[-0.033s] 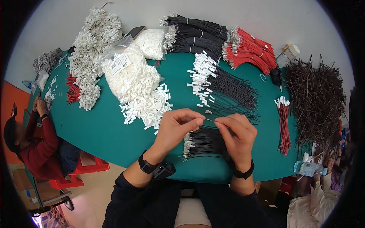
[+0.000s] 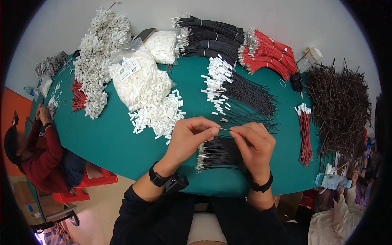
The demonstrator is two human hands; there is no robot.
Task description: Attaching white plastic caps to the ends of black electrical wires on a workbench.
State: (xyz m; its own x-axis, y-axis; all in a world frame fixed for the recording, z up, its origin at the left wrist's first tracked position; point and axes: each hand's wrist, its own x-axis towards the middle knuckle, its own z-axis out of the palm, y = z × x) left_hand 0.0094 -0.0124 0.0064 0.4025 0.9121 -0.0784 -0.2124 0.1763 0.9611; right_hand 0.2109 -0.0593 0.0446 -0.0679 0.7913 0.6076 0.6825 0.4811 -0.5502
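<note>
My left hand (image 2: 192, 132) and my right hand (image 2: 256, 143) meet over the green table, each pinched closed, fingertips a small gap apart. A thin black wire (image 2: 230, 131) with a pale metal tip runs from my right fingertips toward my left ones. Whatever my left fingers pinch is hidden by them. Below my hands lies a bundle of black wires (image 2: 218, 153) with metal terminals at their left ends. Beyond them, black wires (image 2: 253, 96) carry white connector housings (image 2: 218, 75). One loose small white piece (image 2: 223, 120) sits just past my fingertips.
Loose white housings (image 2: 157, 116) spill from a clear bag (image 2: 136, 79) at left. Tied black bundles (image 2: 212, 38) and red bundles (image 2: 271, 55) line the back. Red wires (image 2: 305, 136), a dark brown wire heap (image 2: 341, 106) and a bottle (image 2: 331, 181) are right. Another person (image 2: 43, 159) sits far left.
My right fingertips have come very slightly closer to my left ones. Nothing else has visibly moved.
</note>
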